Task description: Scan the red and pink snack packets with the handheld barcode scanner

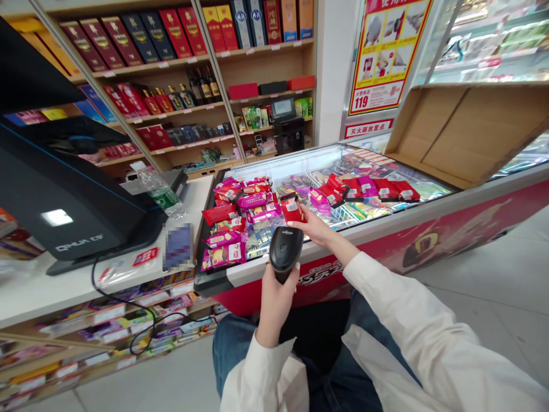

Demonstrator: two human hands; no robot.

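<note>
Head view, left to right: my left hand [274,298] is closed round the black scanner [286,247], just below the red packet [292,209]; my right hand [316,227] pinches that packet by its edge above the freezer [386,232]; I judge a loose pinch could drop it among the piled packets [240,207].

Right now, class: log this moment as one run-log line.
left hand: holds barcode scanner | right hand: holds red packet | position: red packet above freezer chest, barcode scanner just below it
</note>
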